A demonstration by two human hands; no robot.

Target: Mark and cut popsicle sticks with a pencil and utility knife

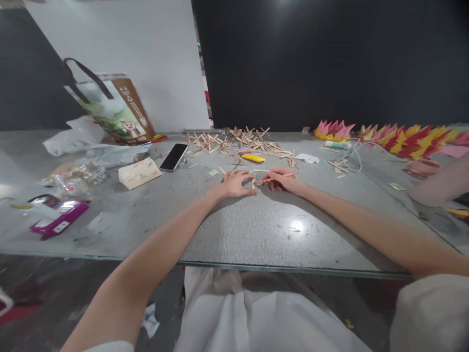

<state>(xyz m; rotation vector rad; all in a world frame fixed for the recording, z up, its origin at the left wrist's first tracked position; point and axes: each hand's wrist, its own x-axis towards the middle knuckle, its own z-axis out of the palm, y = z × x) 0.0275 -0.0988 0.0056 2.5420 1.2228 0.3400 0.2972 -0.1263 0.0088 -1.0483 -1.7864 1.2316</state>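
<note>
My left hand (236, 184) lies flat on the grey table (256, 230), its fingers pressing on a small wooden stick (253, 182). My right hand (284, 179) is closed around a red pencil (277, 178) whose tip points left toward that stick. Just beyond both hands lie a yellow tube (253, 158) and a heap of wooden stick crosses (238, 140).
A black phone (173, 157), a small wooden board (139, 172), a printed carton bag (117, 108), plastic wrappers and a purple packet (58, 218) sit at the left. Pink, red and yellow paper shapes (395, 135) line the right; another person's arm (439, 183) rests there.
</note>
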